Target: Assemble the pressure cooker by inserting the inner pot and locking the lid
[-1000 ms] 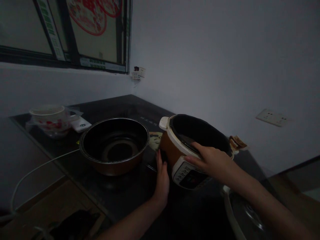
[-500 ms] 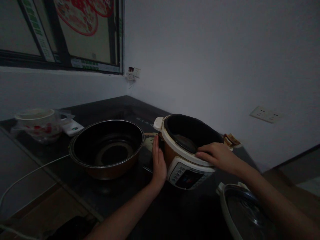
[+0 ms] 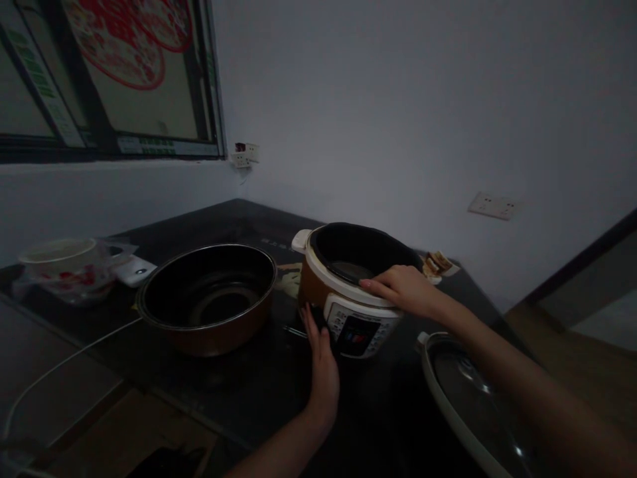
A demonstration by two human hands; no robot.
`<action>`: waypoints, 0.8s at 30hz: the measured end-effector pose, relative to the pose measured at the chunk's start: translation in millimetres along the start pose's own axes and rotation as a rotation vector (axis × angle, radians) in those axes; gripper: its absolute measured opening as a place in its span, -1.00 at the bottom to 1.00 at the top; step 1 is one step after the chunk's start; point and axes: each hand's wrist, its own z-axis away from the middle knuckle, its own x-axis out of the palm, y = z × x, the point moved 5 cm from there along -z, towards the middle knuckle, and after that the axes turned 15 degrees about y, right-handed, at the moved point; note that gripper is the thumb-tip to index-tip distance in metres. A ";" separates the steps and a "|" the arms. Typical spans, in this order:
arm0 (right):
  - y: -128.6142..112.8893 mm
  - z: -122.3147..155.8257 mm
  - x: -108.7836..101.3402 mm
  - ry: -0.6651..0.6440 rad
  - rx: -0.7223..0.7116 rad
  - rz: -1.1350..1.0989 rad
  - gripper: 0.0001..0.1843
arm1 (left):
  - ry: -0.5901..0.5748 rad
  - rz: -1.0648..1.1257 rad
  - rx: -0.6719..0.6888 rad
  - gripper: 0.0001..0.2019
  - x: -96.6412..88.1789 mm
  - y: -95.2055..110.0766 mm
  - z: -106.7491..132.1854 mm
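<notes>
An electric pressure cooker (image 3: 309,273) with a brown body, white rim and front control panel stands lidless on the dark tabletop. Its dark inside shows, with the bottom partly in view. My right hand (image 3: 405,290) grips the cooker's front rim, thumb along the top edge and the other fingers partly hidden. My left hand (image 3: 323,368) is low at the cooker's front left, fingers stretched out straight and lying against its side near a small black part. At the lower right lies a round lid (image 3: 445,405) with a pale edge, partly behind my right forearm.
A wide black pan (image 3: 209,342) with a brown outside stands left of the cooker. Farther left are a bowl in clear plastic (image 3: 67,265) and a white device (image 3: 134,271). A white cable (image 3: 70,358) crosses the table edge. A crumpled packet (image 3: 436,267) lies behind the cooker.
The view has shifted a little to the right. My left hand has slid lower on the cooker's side, and the cooker looks less tilted. My right hand keeps its hold on the rim.
</notes>
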 end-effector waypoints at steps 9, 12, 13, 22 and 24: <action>-7.6 1.8 -5.9 0.073 -0.018 -0.047 -0.39 | -0.170 -0.232 0.918 -0.40 17.8 75.3 0.7; -9.2 7.6 -12.4 0.157 -0.036 -0.138 -0.52 | -0.246 -0.302 1.143 -0.32 17.0 75.5 -9.0; -10.3 11.5 -16.2 0.198 -0.037 -0.184 -0.58 | -0.271 -0.309 1.177 -0.31 14.8 73.2 -12.7; -51.8 101.2 -54.6 0.587 0.094 -0.424 -0.79 | -0.412 -0.038 0.905 -0.52 -19.8 97.4 -10.3; -63.1 121.2 -48.2 0.627 0.134 -0.479 -0.77 | -0.424 0.012 0.788 -0.58 -23.9 105.8 -3.2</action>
